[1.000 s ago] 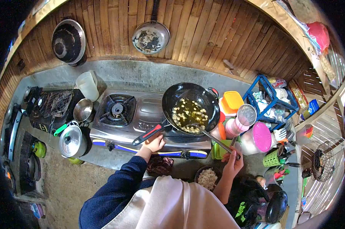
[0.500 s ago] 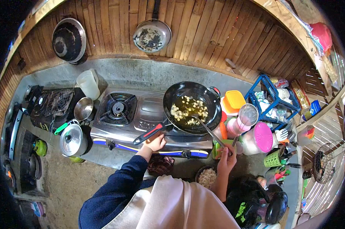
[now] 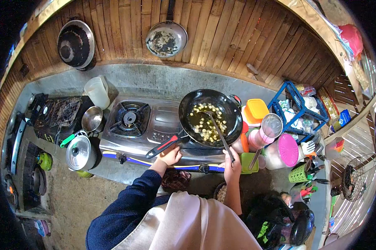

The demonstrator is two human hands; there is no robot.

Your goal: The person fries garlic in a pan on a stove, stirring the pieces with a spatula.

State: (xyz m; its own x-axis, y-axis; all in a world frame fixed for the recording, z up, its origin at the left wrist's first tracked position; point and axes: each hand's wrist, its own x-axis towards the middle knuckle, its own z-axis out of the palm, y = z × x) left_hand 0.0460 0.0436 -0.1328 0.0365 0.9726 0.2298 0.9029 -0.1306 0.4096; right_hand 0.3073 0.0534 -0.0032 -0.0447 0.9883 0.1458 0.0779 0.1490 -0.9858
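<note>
A black wok (image 3: 192, 129) sits on the right burner with oil and many small pale pieces of food (image 3: 204, 130) in it. My right hand (image 3: 233, 163) is closed around the handle of a long metal spatula (image 3: 218, 130), whose head lies among the pieces in the oil. My left hand (image 3: 170, 156) is curled at the stove's front edge, just under the wok's black and red handle (image 3: 162, 146). That handle shows whole above the hand, and the inside of the fingers is hidden.
The two-burner gas stove (image 3: 163, 118) carries a bare left burner (image 3: 130, 118). Right of the wok stand a mesh strainer (image 3: 272, 125), a pink-lidded jar (image 3: 287, 150) and a blue rack (image 3: 300, 108). To the left are a lidded pot (image 3: 78, 153) and a small metal pan (image 3: 91, 118).
My right hand has moved left, and the spatula's head has gone farther back in the wok. The food pieces have shifted in the oil. My left hand stays in place.
</note>
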